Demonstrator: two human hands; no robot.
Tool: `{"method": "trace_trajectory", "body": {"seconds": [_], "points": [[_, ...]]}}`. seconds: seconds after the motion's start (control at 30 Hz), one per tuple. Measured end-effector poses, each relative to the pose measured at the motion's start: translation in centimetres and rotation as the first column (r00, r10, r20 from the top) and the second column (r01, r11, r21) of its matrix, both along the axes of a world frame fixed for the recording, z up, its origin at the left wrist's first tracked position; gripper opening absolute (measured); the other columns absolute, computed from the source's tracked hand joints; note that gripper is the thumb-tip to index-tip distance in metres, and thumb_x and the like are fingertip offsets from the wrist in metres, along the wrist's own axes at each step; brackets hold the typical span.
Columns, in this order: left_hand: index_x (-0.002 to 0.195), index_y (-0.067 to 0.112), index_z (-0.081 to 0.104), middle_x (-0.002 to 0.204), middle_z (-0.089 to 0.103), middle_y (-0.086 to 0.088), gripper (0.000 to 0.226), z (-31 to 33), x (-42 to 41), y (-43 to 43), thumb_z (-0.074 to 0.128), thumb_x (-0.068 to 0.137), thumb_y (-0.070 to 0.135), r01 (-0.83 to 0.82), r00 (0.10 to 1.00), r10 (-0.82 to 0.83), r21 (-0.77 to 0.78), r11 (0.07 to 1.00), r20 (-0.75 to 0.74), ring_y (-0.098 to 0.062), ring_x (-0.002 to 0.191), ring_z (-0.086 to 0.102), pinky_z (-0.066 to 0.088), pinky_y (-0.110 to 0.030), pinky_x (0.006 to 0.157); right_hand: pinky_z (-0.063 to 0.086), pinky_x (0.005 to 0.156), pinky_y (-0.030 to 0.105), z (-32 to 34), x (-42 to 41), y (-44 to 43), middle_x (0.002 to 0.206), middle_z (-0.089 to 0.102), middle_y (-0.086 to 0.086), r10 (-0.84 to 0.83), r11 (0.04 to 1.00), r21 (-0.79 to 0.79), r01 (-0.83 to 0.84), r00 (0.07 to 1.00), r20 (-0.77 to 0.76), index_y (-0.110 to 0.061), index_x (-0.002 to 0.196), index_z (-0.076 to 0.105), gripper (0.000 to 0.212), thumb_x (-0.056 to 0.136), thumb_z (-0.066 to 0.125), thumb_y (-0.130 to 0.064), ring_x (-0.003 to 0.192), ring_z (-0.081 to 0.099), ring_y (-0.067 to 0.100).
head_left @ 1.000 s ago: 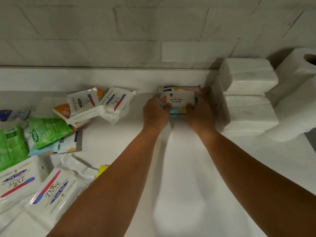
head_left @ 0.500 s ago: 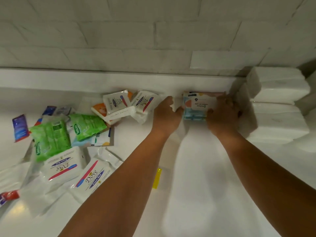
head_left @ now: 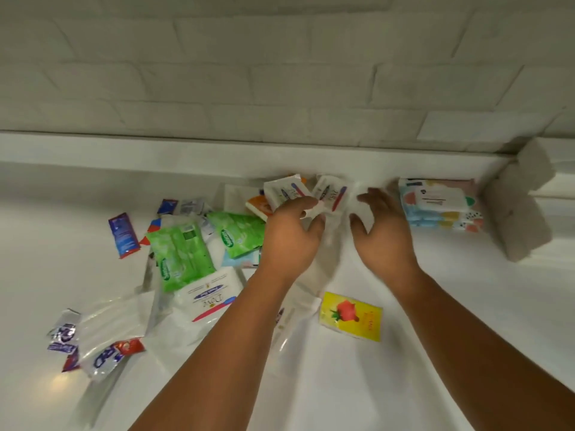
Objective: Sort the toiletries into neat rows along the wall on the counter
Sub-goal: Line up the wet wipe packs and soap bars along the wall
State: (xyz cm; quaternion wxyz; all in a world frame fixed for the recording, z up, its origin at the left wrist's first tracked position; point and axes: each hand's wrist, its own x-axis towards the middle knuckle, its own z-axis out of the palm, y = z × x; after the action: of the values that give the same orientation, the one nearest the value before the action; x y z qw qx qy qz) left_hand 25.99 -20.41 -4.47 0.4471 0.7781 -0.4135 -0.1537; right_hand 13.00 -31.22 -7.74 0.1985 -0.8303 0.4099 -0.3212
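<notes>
A stack of pastel wet-wipe packs [head_left: 441, 203] lies against the back ledge, beside white tissue packs [head_left: 516, 219]. My left hand [head_left: 292, 237] and my right hand [head_left: 382, 234] hover with spread fingers on either side of a small white Dove packet [head_left: 329, 194]. The left fingertips touch its near edge. Another small Dove packet [head_left: 286, 191] lies just left of it, on top of an orange pack [head_left: 259, 206]. Neither hand grips anything.
Loose items are scattered left on the white counter [head_left: 404, 368]: two green packs [head_left: 180, 256], a large Dove pack [head_left: 208, 300], a blue sachet [head_left: 123, 234], crumpled sachets [head_left: 105, 356]. A yellow strawberry pack [head_left: 351, 315] lies between my forearms. A tiled wall [head_left: 280, 73] rises behind the ledge.
Both hands let go of the wet-wipe stack, which stays by the tissue packs, and moved left to the small Dove packet. The view has swung left.
</notes>
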Motion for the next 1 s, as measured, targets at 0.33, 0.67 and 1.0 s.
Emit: {"method": "trace_trajectory", "body": {"seconds": [0.33,0.67,1.0], "points": [[0.122,0.010,0.067,0.121,0.062,-0.013,0.037,-2.6,8.8,8.3,0.071,0.085,0.012,-0.106,0.971,0.070,0.149,0.983,0.227,-0.029,0.114,0.057,0.044,-0.034,0.101,0.049,0.093,0.029,-1.0,8.2,9.2,0.120,0.064,0.004,0.153,0.935,0.336,-0.114,0.984,-0.092,-0.016,0.121,0.063,0.040,0.082,0.073,-0.023,0.107,0.062,0.019],[0.142,0.012,0.044,0.135,0.048,-0.012,0.060,-4.3,11.6,10.9,0.069,0.088,0.005,-0.075,0.997,0.069,0.224,0.972,0.034,-0.019,0.108,0.054,0.035,-0.018,0.088,0.042,0.097,0.025,-1.8,11.9,12.3,0.125,0.054,0.004,0.126,0.910,0.413,-0.049,0.979,-0.163,-0.017,0.135,0.053,0.073,0.070,0.085,-0.030,0.108,0.056,0.018],[0.140,0.028,0.046,0.125,0.057,0.000,0.075,-3.6,13.0,11.6,0.083,0.077,0.012,-0.103,0.972,0.117,0.077,0.992,-0.205,-0.021,0.107,0.062,0.053,-0.037,0.094,0.046,0.088,0.023,-1.0,13.3,15.0,0.118,0.050,0.000,0.014,0.939,0.344,0.022,0.995,-0.102,-0.020,0.095,0.056,0.031,0.075,0.079,-0.016,0.100,0.057,0.018]]}}
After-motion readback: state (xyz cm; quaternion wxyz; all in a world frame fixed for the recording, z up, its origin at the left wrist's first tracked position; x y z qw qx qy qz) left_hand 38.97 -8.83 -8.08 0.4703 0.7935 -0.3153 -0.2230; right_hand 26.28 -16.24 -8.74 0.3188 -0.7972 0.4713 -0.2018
